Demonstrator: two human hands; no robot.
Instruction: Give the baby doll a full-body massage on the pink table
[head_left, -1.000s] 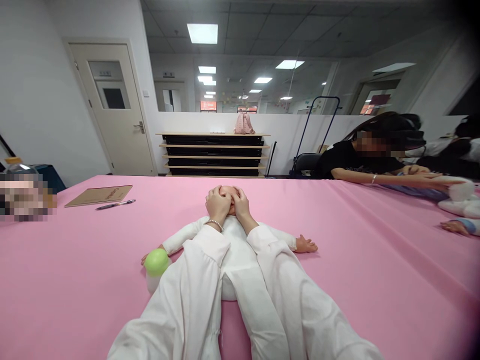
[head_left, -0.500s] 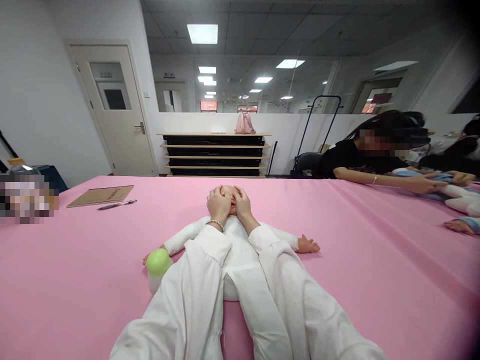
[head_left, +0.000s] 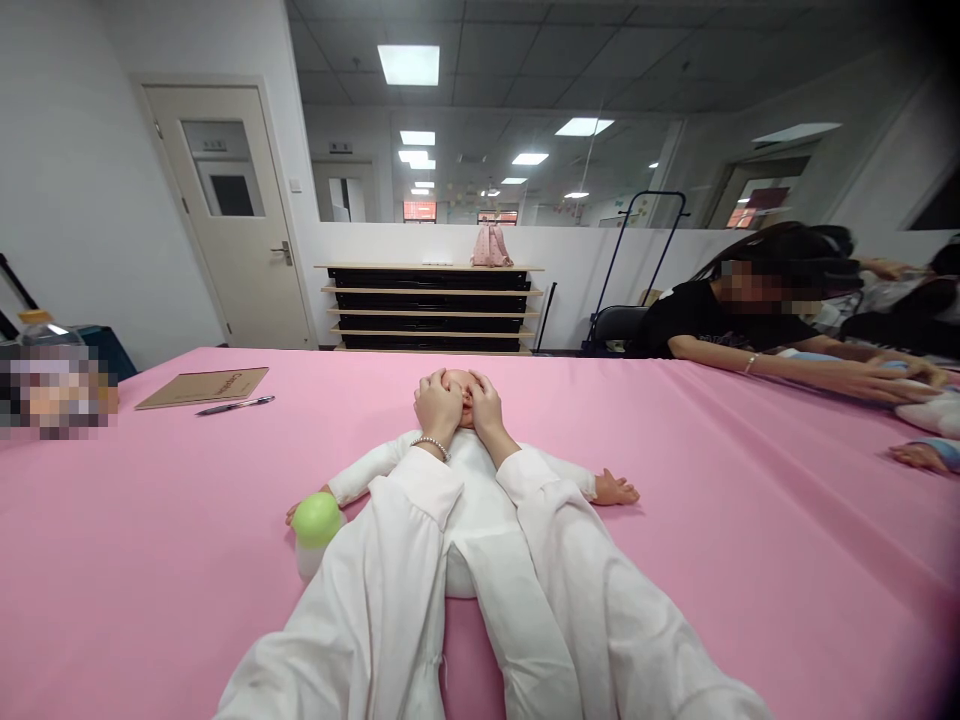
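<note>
A baby doll in white clothes [head_left: 469, 490] lies on its back on the pink tablecloth [head_left: 150, 560], arms spread out. My left hand [head_left: 437, 406] and my right hand [head_left: 486, 404] both rest on the doll's head [head_left: 461, 380], fingers curved over its face, which they mostly hide. My white sleeves cover much of its body. A bead bracelet sits on my left wrist. A bottle with a green rounded cap [head_left: 315, 522] stands by the doll's hand, beside my left forearm.
A brown notebook [head_left: 202, 387] and a pen [head_left: 235, 405] lie at the far left. A capped bottle [head_left: 41, 335] stands at the left edge. At the right, a person in black [head_left: 720, 310] reaches over another doll [head_left: 926, 430]. Shelves [head_left: 429, 308] and a door [head_left: 225, 215] stand behind.
My hands stay on the doll's head with only slight finger shifts. The person at the right has moved their arms further right across the table.
</note>
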